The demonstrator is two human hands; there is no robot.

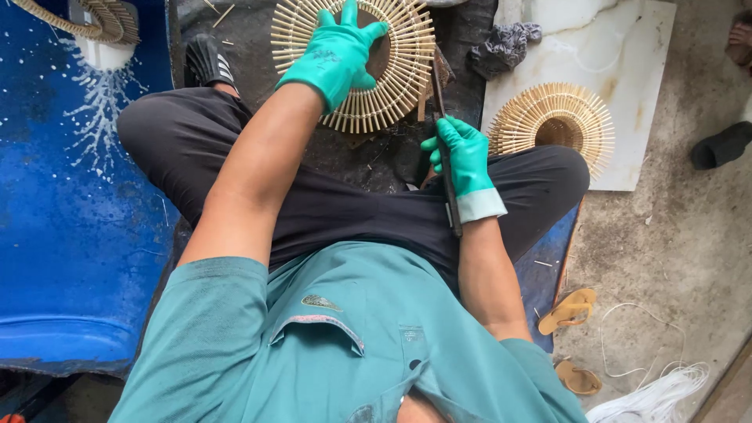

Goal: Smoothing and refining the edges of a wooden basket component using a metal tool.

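Seated bamboo work: left hand, gloved, spread flat on the round bamboo-slat frame lying before the knees, right hand fisted around a dark long knife at its rim; risk judged: blade slipping toward pressing fingers.

head-worn view, steeply downward, close over lap
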